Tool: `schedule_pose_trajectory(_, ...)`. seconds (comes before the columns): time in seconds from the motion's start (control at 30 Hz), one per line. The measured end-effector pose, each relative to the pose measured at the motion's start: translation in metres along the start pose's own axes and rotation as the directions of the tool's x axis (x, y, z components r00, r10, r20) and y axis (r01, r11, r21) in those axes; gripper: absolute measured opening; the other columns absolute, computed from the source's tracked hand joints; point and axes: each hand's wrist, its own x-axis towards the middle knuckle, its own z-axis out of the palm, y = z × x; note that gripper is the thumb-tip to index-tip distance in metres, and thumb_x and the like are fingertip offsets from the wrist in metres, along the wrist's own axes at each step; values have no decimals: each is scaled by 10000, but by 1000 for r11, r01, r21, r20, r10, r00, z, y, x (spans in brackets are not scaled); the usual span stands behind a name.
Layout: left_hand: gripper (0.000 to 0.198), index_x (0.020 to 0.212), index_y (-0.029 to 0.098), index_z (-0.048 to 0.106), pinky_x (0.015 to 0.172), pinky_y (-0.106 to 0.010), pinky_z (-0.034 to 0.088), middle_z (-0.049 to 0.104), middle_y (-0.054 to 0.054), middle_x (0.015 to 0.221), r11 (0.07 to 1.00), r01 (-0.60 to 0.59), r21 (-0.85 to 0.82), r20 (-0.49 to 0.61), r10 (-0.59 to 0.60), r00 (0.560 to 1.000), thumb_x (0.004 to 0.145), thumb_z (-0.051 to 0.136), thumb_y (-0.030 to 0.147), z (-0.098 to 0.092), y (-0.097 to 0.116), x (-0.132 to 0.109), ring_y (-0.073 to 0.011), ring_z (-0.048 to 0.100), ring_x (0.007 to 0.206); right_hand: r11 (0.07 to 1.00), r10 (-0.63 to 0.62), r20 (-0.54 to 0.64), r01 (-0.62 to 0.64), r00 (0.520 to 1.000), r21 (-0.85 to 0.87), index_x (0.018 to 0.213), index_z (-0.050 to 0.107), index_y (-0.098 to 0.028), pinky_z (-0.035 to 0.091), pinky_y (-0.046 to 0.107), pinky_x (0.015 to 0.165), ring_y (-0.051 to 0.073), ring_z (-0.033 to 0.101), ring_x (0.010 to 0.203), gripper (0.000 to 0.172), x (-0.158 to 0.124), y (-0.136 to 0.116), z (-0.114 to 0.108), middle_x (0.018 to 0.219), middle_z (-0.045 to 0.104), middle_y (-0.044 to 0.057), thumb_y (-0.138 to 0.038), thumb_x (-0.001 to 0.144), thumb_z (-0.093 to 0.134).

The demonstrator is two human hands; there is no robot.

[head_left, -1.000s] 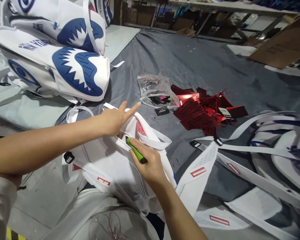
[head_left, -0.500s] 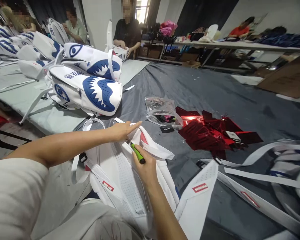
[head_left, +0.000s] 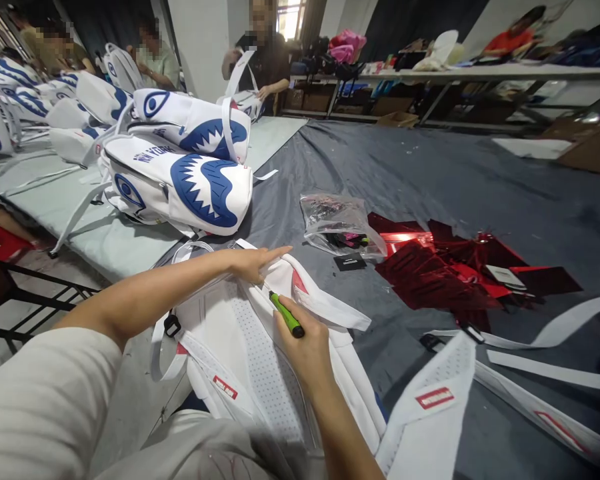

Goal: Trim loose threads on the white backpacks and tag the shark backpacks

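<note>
A white backpack (head_left: 260, 360) lies back-side up in front of me, its mesh panel and straps showing. My left hand (head_left: 253, 261) rests on its top edge with fingers stretched out flat. My right hand (head_left: 305, 340) is closed round a green tool (head_left: 287, 314) with a black end; its tip touches the bag just below my left fingers. A white strap with a red label (head_left: 433, 399) lies to the right.
Finished white backpacks with blue shark mouths (head_left: 200, 190) are piled at the left. A clear plastic bag (head_left: 337, 223) and a heap of red foil tags (head_left: 450, 270) lie on the grey cloth (head_left: 430, 173). Other people (head_left: 263, 57) work at the far end.
The view has lifted from the table to show the room and the other people. Both hands stay on the bag; the left fingers have flattened along its top edge.
</note>
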Motion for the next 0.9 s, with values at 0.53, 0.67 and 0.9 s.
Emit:
schedule_pose_trajectory(0.53, 1053, 1555, 358, -103, 953, -349, 497, 467, -120, 1415, 996, 1, -92, 73, 5, 997, 797, 607, 184, -3, -8, 12, -243, 554, 1228, 936, -57, 9, 56, 998, -347, 1028, 721, -186, 570, 348, 732, 223, 733, 783, 195, 16, -17, 9, 919, 776, 65, -238, 910, 575)
schedule_pose_trajectory(0.67, 1060, 1558, 356, -103, 914, -327, 505, 487, -117, 1366, 995, 15, -101, 84, -6, 996, 800, 618, 187, -5, -5, 10, -229, 594, 1134, 957, 5, 18, 0, 1000, -290, 1032, 714, -191, 561, 337, 754, 212, 728, 821, 192, 16, -22, 10, 951, 773, 53, -228, 913, 568)
schedule_pose_trajectory(0.9, 1056, 1553, 359, -124, 895, -302, 504, 485, -105, 1365, 998, 30, -58, 92, -24, 996, 811, 611, 206, -5, -2, 10, -222, 605, 1101, 947, 11, 5, -8, 1000, -321, 1011, 712, -195, 543, 332, 736, 209, 723, 797, 187, 17, -26, 12, 927, 771, 55, -213, 908, 557)
